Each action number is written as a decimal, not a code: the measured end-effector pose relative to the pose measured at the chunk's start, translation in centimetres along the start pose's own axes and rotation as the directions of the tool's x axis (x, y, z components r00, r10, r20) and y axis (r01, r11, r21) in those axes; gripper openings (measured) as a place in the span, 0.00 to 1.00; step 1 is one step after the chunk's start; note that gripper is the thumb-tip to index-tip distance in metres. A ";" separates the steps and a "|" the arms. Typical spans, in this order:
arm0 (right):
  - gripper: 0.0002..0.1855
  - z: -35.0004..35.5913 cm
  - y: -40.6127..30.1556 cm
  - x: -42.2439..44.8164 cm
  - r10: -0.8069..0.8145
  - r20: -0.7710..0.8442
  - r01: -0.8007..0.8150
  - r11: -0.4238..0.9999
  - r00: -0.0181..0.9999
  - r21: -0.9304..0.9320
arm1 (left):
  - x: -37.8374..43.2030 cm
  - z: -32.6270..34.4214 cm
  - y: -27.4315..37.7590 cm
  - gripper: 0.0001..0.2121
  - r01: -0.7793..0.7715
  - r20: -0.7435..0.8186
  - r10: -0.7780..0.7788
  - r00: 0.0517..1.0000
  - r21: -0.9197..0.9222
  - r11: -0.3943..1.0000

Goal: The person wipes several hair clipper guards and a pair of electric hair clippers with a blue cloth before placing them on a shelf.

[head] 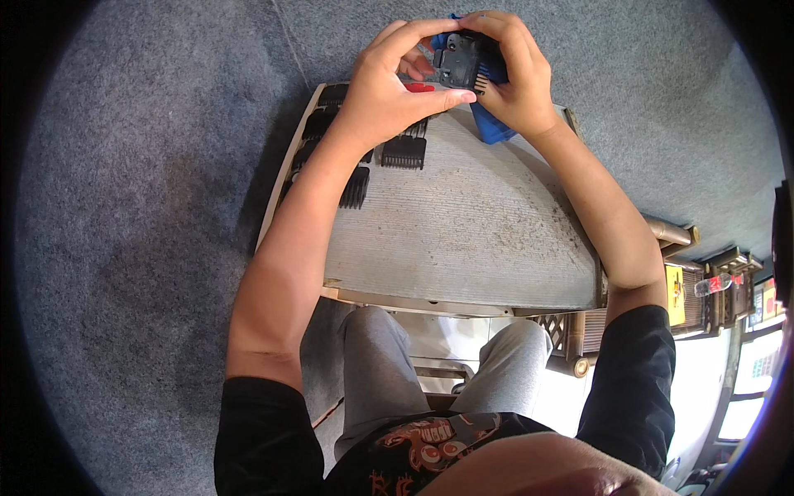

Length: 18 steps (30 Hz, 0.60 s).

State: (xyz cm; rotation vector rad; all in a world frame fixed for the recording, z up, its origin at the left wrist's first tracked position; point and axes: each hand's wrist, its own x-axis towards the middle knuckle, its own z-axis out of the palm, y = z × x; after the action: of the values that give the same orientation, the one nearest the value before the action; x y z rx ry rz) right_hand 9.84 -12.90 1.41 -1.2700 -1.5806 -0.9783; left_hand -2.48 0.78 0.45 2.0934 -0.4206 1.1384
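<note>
Above the far edge of a grey wood-grain table [459, 229], both hands are on a black plastic clipper guard comb [459, 65]. My left hand [397, 80] has its thumb at the comb's lower edge and fingertips at its top. My right hand [518, 74] grips the comb's right side together with a blue cloth-like item [490, 127], which hangs below the palm. Several more black guard combs lie at the table's left side, one of them near the middle [404, 152] and another lower down [355, 188]. A red piece [419, 87] shows behind my left thumb.
Small debris is scattered over the table's right half. Grey carpet-like surface [155, 217] surrounds the table's left and far sides. Bamboo furniture [670, 235] stands at the right, with a yellow item [676, 296] and a plastic bottle [712, 284] on it.
</note>
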 end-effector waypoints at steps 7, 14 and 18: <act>0.32 0.0 -0.3 -0.2 0.063 0.047 -0.065 0.997 0.997 0.034 | 0.2 -0.2 0.2 0.28 -0.063 0.018 0.063 0.998 0.053 0.997; 0.31 -0.1 0.2 -0.4 0.132 0.048 -0.132 0.991 0.990 -0.009 | 0.3 -0.3 0.2 0.27 -0.095 -0.025 0.099 0.995 0.123 0.988; 0.21 -0.6 -1.3 0.7 0.209 -0.024 -0.205 0.971 0.978 0.122 | 0.5 -0.6 0.2 0.27 -0.102 -0.072 0.112 0.991 0.136 0.986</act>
State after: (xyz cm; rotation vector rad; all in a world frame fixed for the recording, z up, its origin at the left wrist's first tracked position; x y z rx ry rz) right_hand 8.56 -13.44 2.19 -1.2968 -1.4239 -0.7606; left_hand -2.68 1.08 1.20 2.1517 -0.4348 1.3402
